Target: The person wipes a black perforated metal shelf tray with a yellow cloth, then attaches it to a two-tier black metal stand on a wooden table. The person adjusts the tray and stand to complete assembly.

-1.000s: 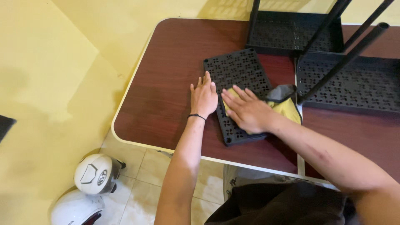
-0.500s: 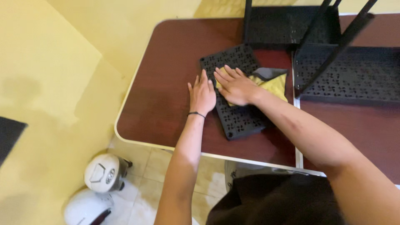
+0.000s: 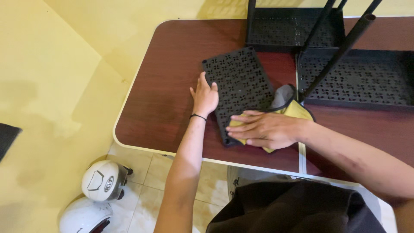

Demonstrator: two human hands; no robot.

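- Two bare hands work at a dark red-brown table [image 3: 172, 86], seen from above.
- The left hand [image 3: 204, 96] lies flat with fingers spread, gripping nothing; it presses on the left edge of a black perforated panel [image 3: 239, 84], steadying it.
- The right hand [image 3: 264, 129] also lies flat, palm down, pressing a yellow cloth with a grey side [image 3: 293, 108] onto the panel's near corner. It pins the cloth rather than clutching it.
- The panel lies flat on the table, angled, running away from both hands; most of its surface beyond the right hand is uncovered.
- Progress, as a judgement: the cloth covers only the near end, so wiping looks partial. No dirt or sheen shows, so I cannot tell which parts are already clean.
- Beyond the right hand stand black perforated shelf trays [image 3: 353, 80] with black poles [image 3: 340, 47]; the trays look empty.
- Left of the left arm, below the table, two white helmets [image 3: 101, 181] rest on a tiled floor.
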